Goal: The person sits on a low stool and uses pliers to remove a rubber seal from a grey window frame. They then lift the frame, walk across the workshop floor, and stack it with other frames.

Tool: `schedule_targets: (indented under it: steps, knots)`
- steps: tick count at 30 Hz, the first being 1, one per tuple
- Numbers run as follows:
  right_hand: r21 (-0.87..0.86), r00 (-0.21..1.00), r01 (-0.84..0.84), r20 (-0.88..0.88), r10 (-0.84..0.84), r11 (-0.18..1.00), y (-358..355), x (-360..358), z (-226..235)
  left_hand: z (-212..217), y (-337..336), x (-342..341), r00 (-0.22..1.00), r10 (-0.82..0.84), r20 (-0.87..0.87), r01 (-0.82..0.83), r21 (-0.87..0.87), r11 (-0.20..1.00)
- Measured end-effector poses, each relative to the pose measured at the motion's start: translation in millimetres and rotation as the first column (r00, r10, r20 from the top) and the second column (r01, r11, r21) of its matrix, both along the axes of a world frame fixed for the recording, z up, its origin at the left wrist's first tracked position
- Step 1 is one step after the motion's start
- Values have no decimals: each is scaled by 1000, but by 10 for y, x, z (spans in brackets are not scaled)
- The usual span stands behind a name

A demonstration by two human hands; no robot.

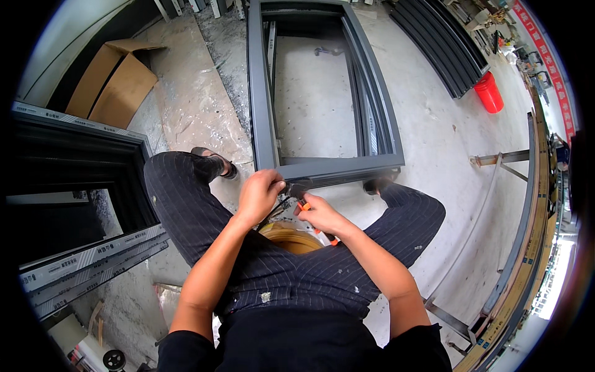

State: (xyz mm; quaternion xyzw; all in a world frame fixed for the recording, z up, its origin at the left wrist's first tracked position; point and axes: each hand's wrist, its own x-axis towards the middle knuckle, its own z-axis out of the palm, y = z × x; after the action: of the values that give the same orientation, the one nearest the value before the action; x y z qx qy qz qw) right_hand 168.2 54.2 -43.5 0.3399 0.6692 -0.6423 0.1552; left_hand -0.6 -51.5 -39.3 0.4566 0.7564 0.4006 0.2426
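A stack of dark grey window frames [339, 165] stands upright in front of me, between my feet. Near its front edge my left hand [260, 193] pinches a small black piece [294, 186], too dark for its kind to show. My right hand [323, 216] is closed around an orange-and-black hand tool [304, 207]; its handles show below the fingers, while its head is lost against the black piece. Thin black strips [274, 212] hang beneath my left hand. Between my thighs is a round yellow-brown object [291, 239], partly covered by my legs.
More dark frames [93, 254] with printed film are stacked at my left, below an opened cardboard box [121, 84]. Far right, dark profiles [437, 43] lie beside a red bucket [489, 93]. A rack of long bars [527, 248] runs along the right side.
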Motion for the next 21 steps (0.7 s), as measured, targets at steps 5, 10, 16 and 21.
schedule_targets:
  steps: [5, 10, 16, 21]
  knots:
    - [318, 984, 41, -175, 16, 947, 4, -12, -99, 76, 112, -68, 987, -107, -119, 94, -111, 989]
    - [243, 969, 124, -239, -65, 962, -57, 59, -414, 45, 261, -178, 950, -270, -157, 223, -264, 938]
    - [471, 975, 45, -213, 64, 881, 38, 26, -502, -50, 355, -291, 957, -289, 32, 278, -386, 880]
    - [573, 983, -29, -133, 128, 819, 111, 12, -408, -116, 390, -342, 950, -273, 152, 311, -378, 872]
